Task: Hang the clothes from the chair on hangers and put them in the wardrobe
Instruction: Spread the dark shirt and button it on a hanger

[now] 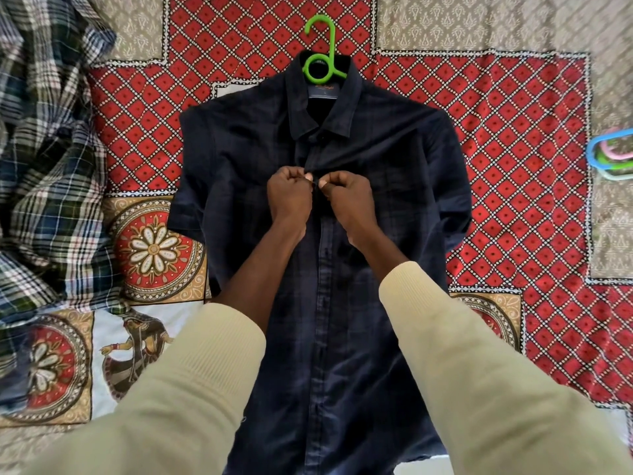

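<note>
I am looking straight down from the head camera at a dark navy short-sleeved shirt spread flat, front up, on a patterned bedspread of red diamond lattice, beige print and round floral medallions. The shirt fills the middle of my view, collar toward twelve o'clock and hem running off the bottom edge at six.

A green plastic hanger sits inside the shirt. Its hook and a round loop stick out of the collar at twelve o'clock, and the rest is hidden under the cloth.

Both arms reach in from six o'clock in cream ribbed sleeves. The left hand and right hand meet at the centre of the view, on the button strip below the collar. Each hand is curled into a loose fist, fingertips pinching the shirt's front edge, the two nearly touching. The cloth puckers toward them. I cannot tell whether a button is between the fingers.

At nine o'clock lies a rumpled heap of checked shirts in blue, green and white, just beside the navy shirt's sleeve. At three o'clock, at the frame edge and well apart from the shirt, lie spare hangers in blue, pink and pale green.
</note>
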